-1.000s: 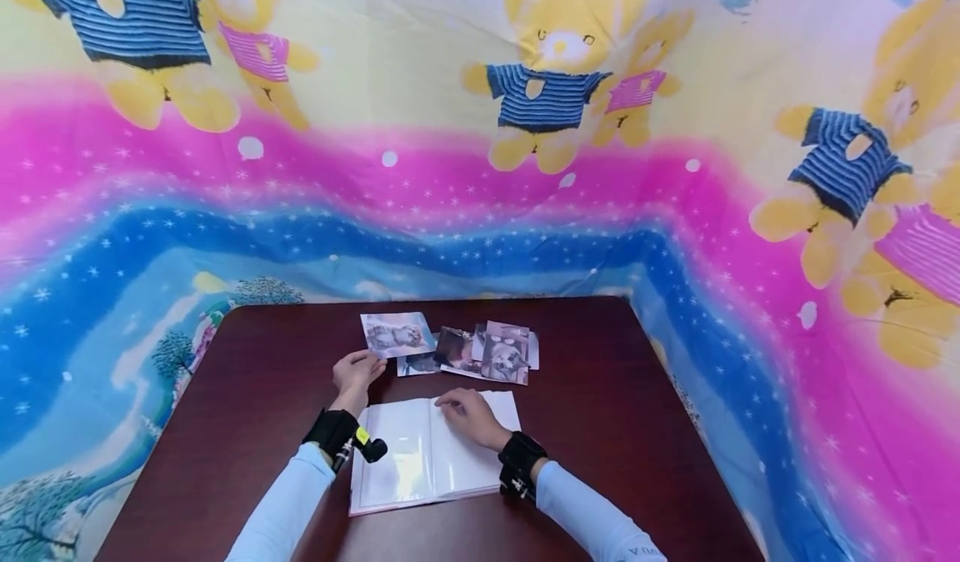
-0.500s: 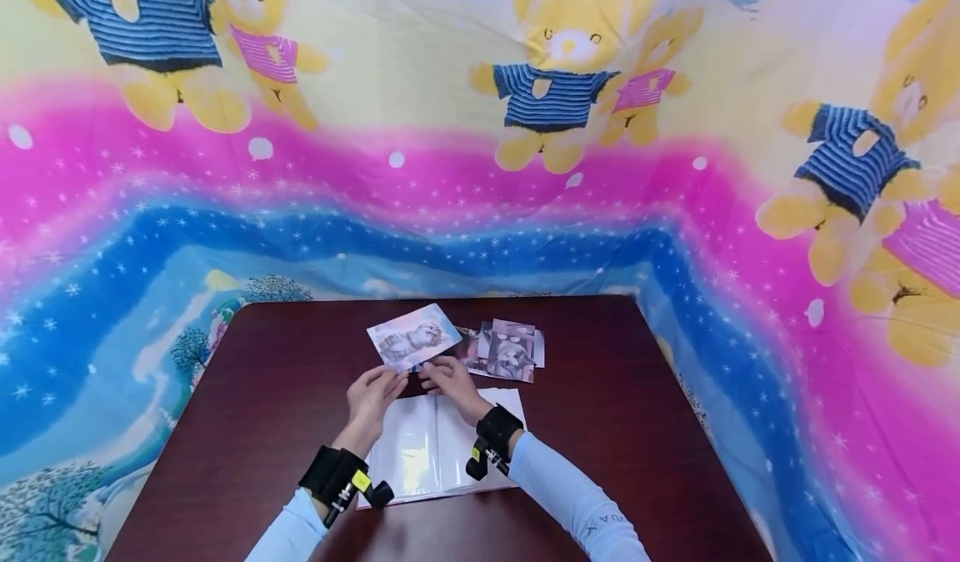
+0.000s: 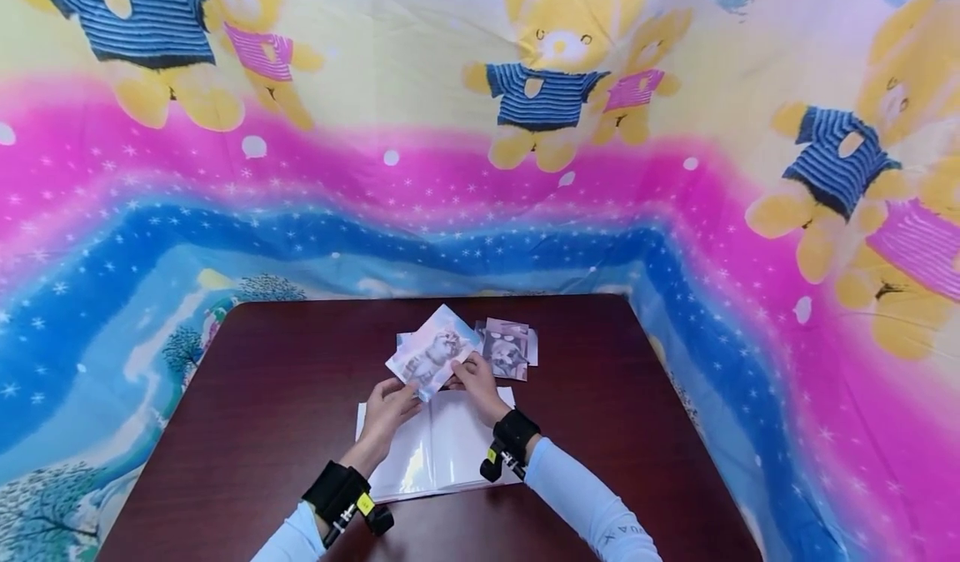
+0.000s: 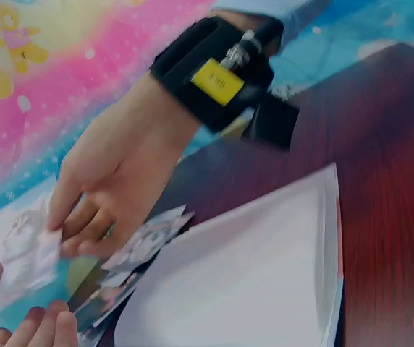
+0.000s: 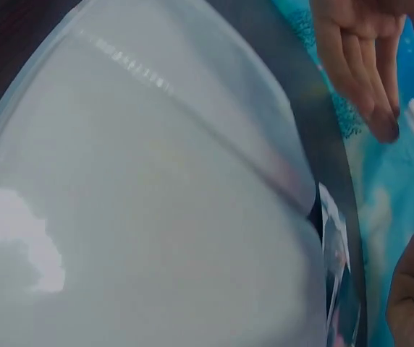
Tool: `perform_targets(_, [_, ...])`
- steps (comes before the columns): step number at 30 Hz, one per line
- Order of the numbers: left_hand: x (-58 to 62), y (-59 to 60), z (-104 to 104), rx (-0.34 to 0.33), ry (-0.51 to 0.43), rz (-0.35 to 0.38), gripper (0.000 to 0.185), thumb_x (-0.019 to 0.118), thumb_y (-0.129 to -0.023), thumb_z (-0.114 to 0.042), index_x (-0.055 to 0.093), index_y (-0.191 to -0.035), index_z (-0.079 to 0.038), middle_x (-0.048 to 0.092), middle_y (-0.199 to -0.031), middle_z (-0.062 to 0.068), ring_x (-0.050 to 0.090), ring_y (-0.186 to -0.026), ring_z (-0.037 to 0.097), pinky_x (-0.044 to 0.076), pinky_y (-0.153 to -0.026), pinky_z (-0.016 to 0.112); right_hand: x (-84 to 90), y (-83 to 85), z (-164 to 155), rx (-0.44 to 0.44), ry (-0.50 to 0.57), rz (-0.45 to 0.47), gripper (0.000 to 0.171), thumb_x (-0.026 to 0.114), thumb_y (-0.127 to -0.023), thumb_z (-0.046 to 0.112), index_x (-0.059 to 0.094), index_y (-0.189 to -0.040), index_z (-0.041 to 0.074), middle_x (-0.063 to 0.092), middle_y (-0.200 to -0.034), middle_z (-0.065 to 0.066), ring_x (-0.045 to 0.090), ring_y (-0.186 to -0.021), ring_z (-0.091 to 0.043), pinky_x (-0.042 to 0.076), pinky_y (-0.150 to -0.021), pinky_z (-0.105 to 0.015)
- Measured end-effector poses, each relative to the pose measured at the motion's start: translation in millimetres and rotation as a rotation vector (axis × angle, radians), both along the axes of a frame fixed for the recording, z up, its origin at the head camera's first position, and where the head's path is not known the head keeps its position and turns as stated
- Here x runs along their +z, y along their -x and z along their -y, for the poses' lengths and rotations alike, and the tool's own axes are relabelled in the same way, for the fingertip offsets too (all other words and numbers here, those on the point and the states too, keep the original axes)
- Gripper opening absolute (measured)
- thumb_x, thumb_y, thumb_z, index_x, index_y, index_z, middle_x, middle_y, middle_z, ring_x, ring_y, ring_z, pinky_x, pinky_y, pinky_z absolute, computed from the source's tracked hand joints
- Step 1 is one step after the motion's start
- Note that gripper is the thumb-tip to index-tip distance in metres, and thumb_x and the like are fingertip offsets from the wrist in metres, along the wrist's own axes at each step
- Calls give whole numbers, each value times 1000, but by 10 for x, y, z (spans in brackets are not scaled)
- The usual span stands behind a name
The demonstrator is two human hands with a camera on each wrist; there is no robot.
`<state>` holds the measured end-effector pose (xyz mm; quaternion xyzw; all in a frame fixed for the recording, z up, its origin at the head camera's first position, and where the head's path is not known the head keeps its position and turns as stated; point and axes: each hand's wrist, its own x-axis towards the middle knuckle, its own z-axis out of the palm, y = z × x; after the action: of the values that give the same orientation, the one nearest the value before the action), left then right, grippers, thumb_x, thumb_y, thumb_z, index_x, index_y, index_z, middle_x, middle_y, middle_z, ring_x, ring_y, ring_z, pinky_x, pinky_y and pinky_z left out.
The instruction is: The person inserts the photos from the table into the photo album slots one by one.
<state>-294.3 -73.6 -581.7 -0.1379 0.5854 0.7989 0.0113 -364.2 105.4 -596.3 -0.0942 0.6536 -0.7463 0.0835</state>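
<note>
A photo print of a pale furry animal is held tilted above the far edge of an open photo album with white sleeve pages. My left hand pinches the lower left part of the print. With the thumb on its face, my right hand grips the lower right edge. The left wrist view shows the left hand at one edge of the print, and fingertips of the right hand across from it. In the right wrist view the album fills most of the frame; the print appears edge-on.
Behind the album several loose photos lie overlapped on the dark red-brown table. Part of that pile is hidden by the held print. A curtain with teddy bears hangs round the table's far side and both flanks.
The left hand has brought the print rightward over the album's far edge. The right hand has left the album page and taken hold of the print, which has turned to a diagonal.
</note>
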Motion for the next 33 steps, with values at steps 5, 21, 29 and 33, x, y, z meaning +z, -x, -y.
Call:
perform_targets(5, [1,27,81,-34,99,-34,63,62,-99,-16,27,-144,12,54,-124,35,67,-101,33,52,-92,44,-11,-14,-202,61,-72,-43,22,52,-103,9,43,-91,-7,65,-84,-20,65,-75,-17,52,-83,-56])
perform_targets(21, [-106,2,52,-161,248,11,42,65,-96,-12,55,-129,12,65,-112,22,65,-91,19,55,-74,34,-104,-172,-522,274,-212,-29,16,55,-101,6,52,-104,-10,63,-77,-5,63,-73,-36,54,-77,-55])
perform_targets(29, [-171,-56,-17,-165,261,18,37,64,-95,-8,56,-125,13,65,-105,19,64,-86,19,56,-74,36,-143,-210,-578,277,-233,0,21,56,-101,9,52,-110,-9,62,-85,-4,60,-76,-29,52,-79,-59])
perform_targets(33, [-164,-96,-64,-163,262,21,38,64,-95,-8,55,-125,14,66,-105,19,64,-87,19,56,-74,37,-115,-162,-605,237,-211,13,22,54,-102,7,49,-114,-11,62,-90,-7,58,-77,-22,52,-80,-56])
